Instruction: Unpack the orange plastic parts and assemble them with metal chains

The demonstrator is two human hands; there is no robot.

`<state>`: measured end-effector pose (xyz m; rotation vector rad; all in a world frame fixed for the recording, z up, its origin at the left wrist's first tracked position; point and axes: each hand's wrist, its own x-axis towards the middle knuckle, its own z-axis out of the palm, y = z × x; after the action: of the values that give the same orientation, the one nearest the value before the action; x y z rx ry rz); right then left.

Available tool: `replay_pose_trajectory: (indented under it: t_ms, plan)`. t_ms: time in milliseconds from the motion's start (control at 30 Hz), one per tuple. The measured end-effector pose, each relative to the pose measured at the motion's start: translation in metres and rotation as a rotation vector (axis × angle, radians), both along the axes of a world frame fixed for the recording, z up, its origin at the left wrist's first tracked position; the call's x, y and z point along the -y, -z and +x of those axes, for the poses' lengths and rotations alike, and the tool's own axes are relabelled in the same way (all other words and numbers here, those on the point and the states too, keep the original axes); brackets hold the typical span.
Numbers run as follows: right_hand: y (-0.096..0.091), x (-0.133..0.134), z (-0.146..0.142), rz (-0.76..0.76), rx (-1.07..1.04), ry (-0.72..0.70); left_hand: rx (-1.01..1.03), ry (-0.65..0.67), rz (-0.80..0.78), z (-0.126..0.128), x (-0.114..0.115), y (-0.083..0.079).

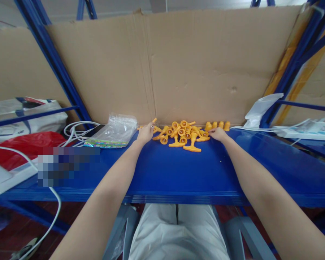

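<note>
A pile of orange plastic T-handled pieces with flared, hollow cup ends [182,132] lies on the blue tabletop against the cardboard. At the pile's left edge, my left hand [146,133] is closed around an orange T-handled piece [154,120], whose end sticks out above the fingers. My right hand [218,134] is at the pile's right side, fingertips pinched at an orange cup-ended piece [205,133]; its grip is partly hidden. Just behind my right hand, several short orange pieces [214,125] stand upright in a row.
Clear plastic bags [116,130] lie left of the pile, beside white cables [77,131] and a red bag [29,146]. A cardboard panel [192,65] closes the back. Blue shelf posts [54,65] rise at both sides. A power strip [308,133] lies at right.
</note>
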<state>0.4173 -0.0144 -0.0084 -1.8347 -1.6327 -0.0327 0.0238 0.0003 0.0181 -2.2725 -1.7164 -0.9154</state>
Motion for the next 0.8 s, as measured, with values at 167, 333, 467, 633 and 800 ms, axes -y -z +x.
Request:
replay_pose_trajectory:
  t_ms: [167, 333, 467, 633, 800]
  plan:
    - [-0.004, 0.003, 0.001, -0.113, 0.022, -0.066, -0.106, 0.016, -0.084, -0.003, -0.004, 0.008]
    - [-0.007, 0.007, -0.003, -0.154, 0.027, -0.045, -0.181, -0.043, -0.149, -0.006, -0.006, 0.015]
    - [-0.01, 0.01, -0.007, -0.19, 0.039, -0.02, -0.221, -0.059, -0.186, -0.008, -0.007, 0.016]
    - [-0.009, 0.009, -0.007, -0.186, 0.078, -0.017, -0.253, -0.056, -0.143, -0.007, -0.008, 0.017]
    - [-0.009, 0.01, -0.005, -0.157, 0.111, -0.033, -0.217, -0.015, -0.02, -0.009, -0.008, 0.017]
